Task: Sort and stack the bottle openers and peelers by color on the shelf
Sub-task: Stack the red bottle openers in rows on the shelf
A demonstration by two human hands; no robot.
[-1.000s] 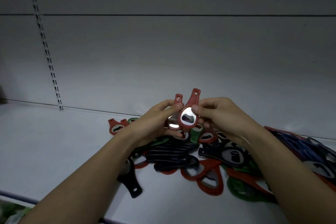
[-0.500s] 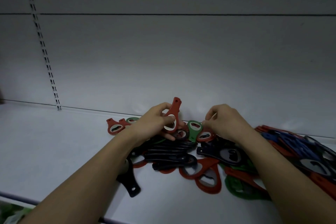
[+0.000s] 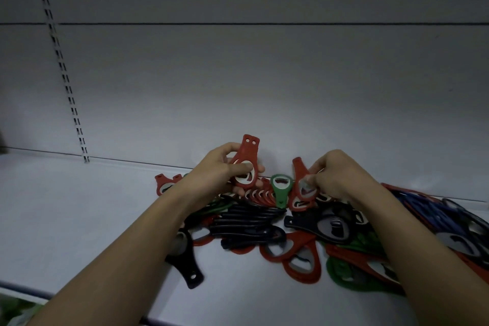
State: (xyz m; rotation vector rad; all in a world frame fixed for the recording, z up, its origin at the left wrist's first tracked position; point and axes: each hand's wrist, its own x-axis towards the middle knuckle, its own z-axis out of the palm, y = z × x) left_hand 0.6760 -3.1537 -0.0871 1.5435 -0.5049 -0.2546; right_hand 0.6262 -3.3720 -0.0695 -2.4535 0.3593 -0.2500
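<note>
Gathering reds looks like the step in hand: the left hand (image 3: 225,172) holds a small stack of flat red plastic bottle openers with oval metal inserts (image 3: 246,164) upright, thumb pressed over the metal face and fingers curled behind, above the white shelf board (image 3: 79,219). Just to its right the right hand (image 3: 336,180) pinches another red plastic opener (image 3: 301,182) at its wide head, tilted up out of the mixed pile of red, green, black and blue openers (image 3: 304,233) lying against the back panel. A green plastic opener (image 3: 281,188) stands between the two hands. These pieces should be light, stiff and somewhat slick, so the broad head gives the surest hold, and a loosely squeezed stack may fan apart
</note>
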